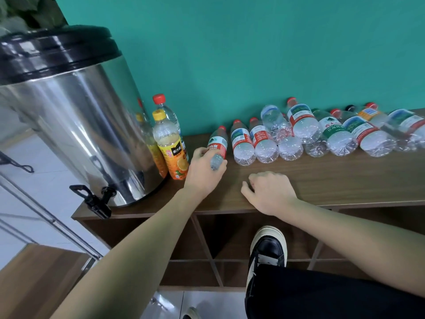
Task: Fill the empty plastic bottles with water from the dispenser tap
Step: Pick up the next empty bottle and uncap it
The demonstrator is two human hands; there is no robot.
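While the left hand (203, 170) is closing its grip round the leftmost lying bottle (217, 146), the step in hand appears to be the picking up of an empty one for filling. That red-labelled bottle is lying on its side on the desk (322, 180), red cap pointing to the far wall, base pointing near, and the fingers are curling over its lower body just beside the standing orange juice bottle (171, 148). The right hand (270, 192) is resting on the desk nearer the front edge, fingers loosely curled and holding nothing. To the right, a row of empty bottles (310, 134) is lying jumbled along the far side of the desk, most with caps on. A clear bottle with a red cap (166, 111) is standing behind the juice bottle, touching or nearly touching it.

On the left, the steel dispenser (69, 111) is sitting at the desk's end, and its black tap (95, 200) is jutting out over the near left corner. By my judgement the task is only beginning with this bottle: the cap is on, so the next move is calling for lifting the bottle upright, having the free right hand unscrew the cap, then carrying the open mouth left and under the tap spout, below the desk edge. Whether the standing bottles are already filled I cannot tell.
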